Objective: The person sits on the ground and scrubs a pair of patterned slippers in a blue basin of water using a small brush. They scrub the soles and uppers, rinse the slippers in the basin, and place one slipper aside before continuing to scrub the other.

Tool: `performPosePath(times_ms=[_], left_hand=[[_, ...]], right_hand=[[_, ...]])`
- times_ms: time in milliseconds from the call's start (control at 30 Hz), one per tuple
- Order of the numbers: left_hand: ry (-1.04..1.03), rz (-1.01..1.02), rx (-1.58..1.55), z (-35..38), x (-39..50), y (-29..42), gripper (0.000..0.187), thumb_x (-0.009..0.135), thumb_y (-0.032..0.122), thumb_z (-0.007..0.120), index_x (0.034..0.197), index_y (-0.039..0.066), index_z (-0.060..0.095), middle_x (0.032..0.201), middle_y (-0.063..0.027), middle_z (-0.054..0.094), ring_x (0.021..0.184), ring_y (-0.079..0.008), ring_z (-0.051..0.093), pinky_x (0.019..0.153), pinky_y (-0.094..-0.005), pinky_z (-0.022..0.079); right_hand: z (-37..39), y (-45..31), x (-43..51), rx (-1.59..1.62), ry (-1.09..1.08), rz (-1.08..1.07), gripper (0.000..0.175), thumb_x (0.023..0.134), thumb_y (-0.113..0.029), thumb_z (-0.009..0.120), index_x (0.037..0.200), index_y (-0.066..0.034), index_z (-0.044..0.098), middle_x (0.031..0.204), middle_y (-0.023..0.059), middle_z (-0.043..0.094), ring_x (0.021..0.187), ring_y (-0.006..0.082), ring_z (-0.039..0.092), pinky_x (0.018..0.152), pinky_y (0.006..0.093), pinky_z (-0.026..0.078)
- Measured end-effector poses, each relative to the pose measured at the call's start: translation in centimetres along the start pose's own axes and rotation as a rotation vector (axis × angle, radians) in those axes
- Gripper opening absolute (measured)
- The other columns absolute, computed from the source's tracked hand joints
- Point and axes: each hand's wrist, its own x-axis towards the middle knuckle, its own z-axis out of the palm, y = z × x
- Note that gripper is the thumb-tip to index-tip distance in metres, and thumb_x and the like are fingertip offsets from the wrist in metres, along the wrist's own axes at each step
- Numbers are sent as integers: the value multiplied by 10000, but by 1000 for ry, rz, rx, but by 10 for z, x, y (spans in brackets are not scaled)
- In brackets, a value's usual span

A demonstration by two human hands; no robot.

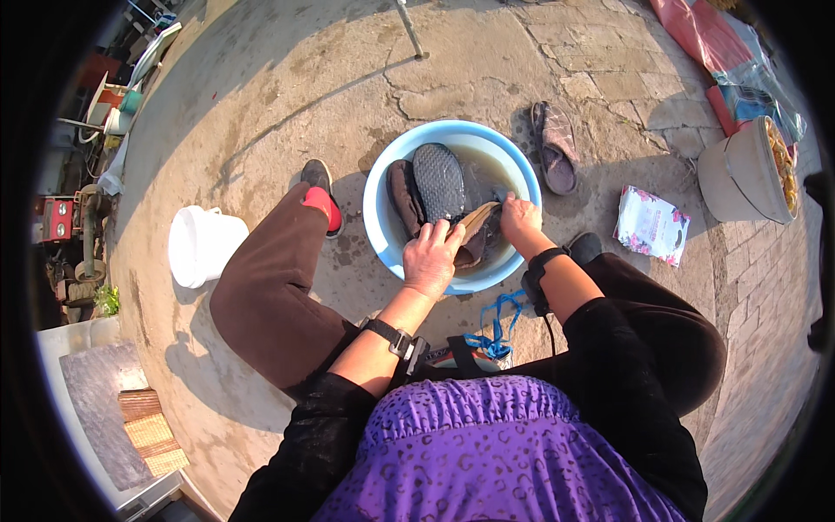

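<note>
A light blue plastic basin with murky water stands on the ground between my feet. In its left part lie a dark slipper with its grey textured sole up and a brown slipper. My left hand grips the near left end of another slipper, turned on its side with a tan sole edge. At the basin's right side my right hand is closed on the far end of that slipper; what its fingertips touch is partly hidden. A single brownish slipper lies on the concrete to the right.
A white bucket lies tipped at the left. To the right are a floral-printed bag and a beige bucket with yellowish contents. Blue straps hang near my lap. A metal pole stands beyond the basin.
</note>
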Motion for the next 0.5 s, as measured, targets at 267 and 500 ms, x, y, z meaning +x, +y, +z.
performPosePath(times_ms=[267, 500], left_hand=[[-16, -100, -11, 9, 6, -20, 403, 706, 36, 625, 1079, 188, 649, 927, -27, 495, 885, -230, 560, 651, -370, 522], [-26, -143, -56, 15, 4, -25, 399, 711, 41, 632, 1082, 187, 640, 940, -27, 496, 891, -229, 566, 628, -383, 513]], right_hand=[[-67, -29, -33, 92, -223, -144, 260, 830, -152, 543, 976, -24, 715, 1027, 201, 690, 981, 334, 672, 850, 407, 533], [-78, -83, -80, -6, -231, -293, 243, 858, -145, 531, 971, -1, 692, 1007, 193, 694, 962, 327, 680, 821, 404, 546]])
